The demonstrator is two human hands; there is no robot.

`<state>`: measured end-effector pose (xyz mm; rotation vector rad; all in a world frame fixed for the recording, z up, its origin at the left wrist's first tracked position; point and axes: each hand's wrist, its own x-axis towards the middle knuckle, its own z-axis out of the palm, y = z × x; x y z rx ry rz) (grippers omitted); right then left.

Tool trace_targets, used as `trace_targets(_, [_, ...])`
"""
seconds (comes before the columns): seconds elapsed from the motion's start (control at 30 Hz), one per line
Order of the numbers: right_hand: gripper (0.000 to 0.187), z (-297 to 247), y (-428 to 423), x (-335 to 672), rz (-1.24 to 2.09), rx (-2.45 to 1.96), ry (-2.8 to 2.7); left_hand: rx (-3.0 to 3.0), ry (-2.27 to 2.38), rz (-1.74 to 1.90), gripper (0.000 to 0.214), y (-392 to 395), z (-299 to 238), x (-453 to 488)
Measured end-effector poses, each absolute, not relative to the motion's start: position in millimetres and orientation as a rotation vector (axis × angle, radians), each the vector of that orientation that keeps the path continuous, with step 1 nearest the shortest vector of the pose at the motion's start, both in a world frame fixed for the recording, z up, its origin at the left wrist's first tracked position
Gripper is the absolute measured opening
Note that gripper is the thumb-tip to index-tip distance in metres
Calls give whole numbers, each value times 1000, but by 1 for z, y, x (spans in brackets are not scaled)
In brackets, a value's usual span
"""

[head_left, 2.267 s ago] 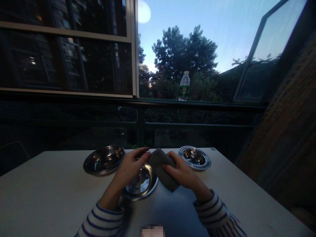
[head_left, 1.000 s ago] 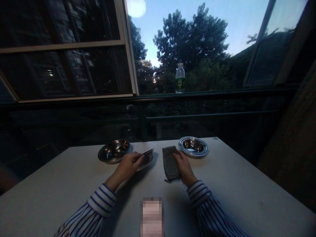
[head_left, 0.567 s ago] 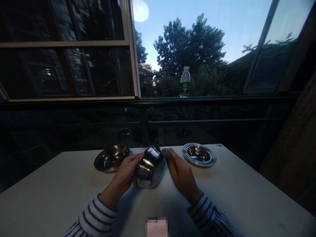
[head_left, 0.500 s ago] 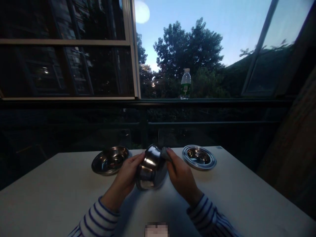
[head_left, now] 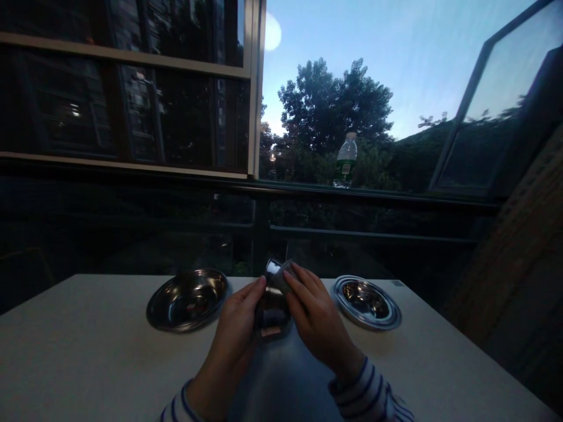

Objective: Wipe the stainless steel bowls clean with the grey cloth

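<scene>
Above the middle of the table, my left hand point(head_left: 240, 319) grips a shiny stainless steel bowl point(head_left: 270, 310) by its left side, thumb on top. The bowl is tilted, and my fingers hide part of it. In my right hand point(head_left: 314, 313) is a small grey textured cloth point(head_left: 289, 274), pressed by the fingers against the bowl's outer wall. A wide steel basin point(head_left: 153, 310) rests to the left of my hands. To the right sits a smaller steel bowl with a broad rim point(head_left: 391, 319), apparently stacked with others.
A white table point(head_left: 101, 363) extends under everything, its far edge close to a dark railing point(head_left: 387, 203). A plastic bottle with a green label point(head_left: 346, 164) stands on the ledge by the window. A curtain point(head_left: 519, 234) hangs at the right.
My right hand has shifted the cloth from the bowl's right edge onto its outer side, fingers now flatter over it. The bowl has turned in my left hand. The view has tilted slightly.
</scene>
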<state>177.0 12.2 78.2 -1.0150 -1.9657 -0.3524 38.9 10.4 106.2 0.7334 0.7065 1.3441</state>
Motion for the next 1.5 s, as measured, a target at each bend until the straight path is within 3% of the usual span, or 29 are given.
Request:
trace_targets(0.2, [32,70,-6,162,-519,-950,-2069,609,757,1418,12,9,110,37])
trace_targets(0.47, [31,84,-5,165,-570,-1005,-1922,666,638,1377,20,4,102,47])
trace_targets(0.67, [28,84,-18,157,-699,-950,-2024,607,659,1440,13,1,108,43])
trace_targets(0.9, [28,90,-14,165,-649,-1005,-1892,716,640,1380,23,-4,105,49])
trace_targets(1.5, [25,83,-18,158,-761,-981,-1903,711,709,1412,23,-4,105,47])
